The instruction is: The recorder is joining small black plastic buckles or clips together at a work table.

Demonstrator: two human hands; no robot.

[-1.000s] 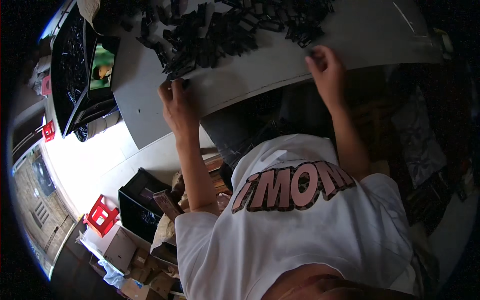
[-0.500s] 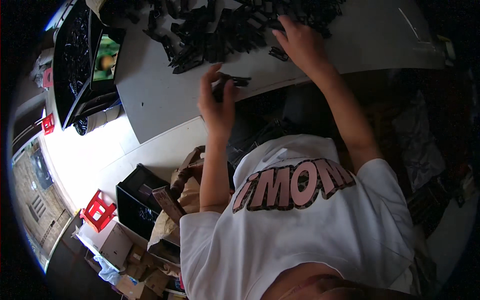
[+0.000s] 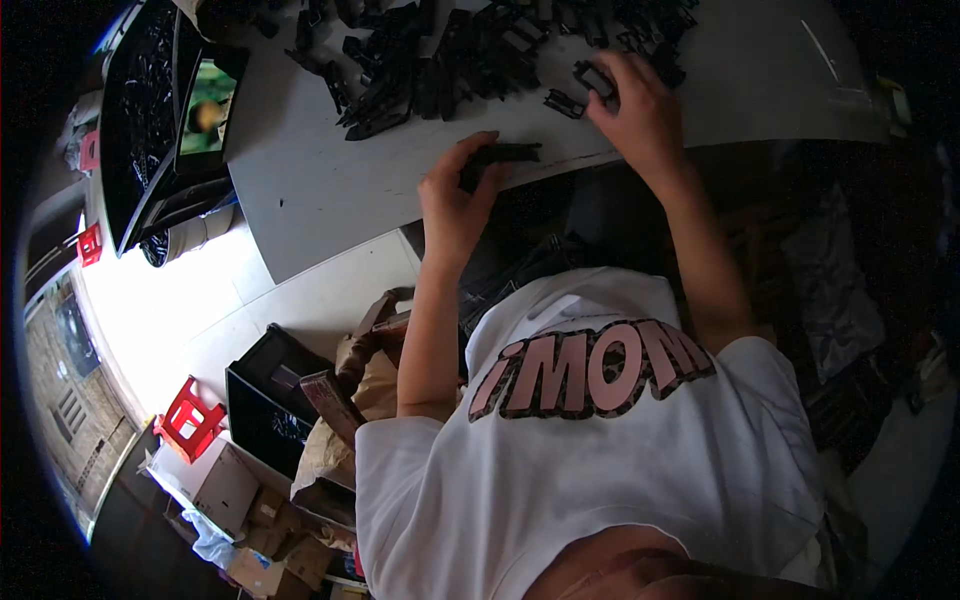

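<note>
My left hand (image 3: 458, 195) is closed around a long black plastic piece (image 3: 512, 152) at the near edge of the grey table (image 3: 320, 180). To the right, my right hand (image 3: 638, 112) pinches a smaller black plastic piece (image 3: 588, 74) between thumb and fingers. Just left of that hand, a loose black part (image 3: 563, 103) lies on the tabletop. Beyond both hands spreads a heap of similar black plastic parts (image 3: 440, 70). What exact kind of parts these are, I cannot tell.
A lit screen (image 3: 208, 110) stands at the table's left side, beside a black tray (image 3: 140, 130) of dark parts. Below left are a black crate (image 3: 265, 400), a red stool (image 3: 190, 420), a wooden chair arm (image 3: 330, 400) and cardboard boxes (image 3: 285, 535).
My left hand has shifted right with its black piece. My right hand has drawn back from the heap toward the right, and a small black piece now shows in its fingers.
</note>
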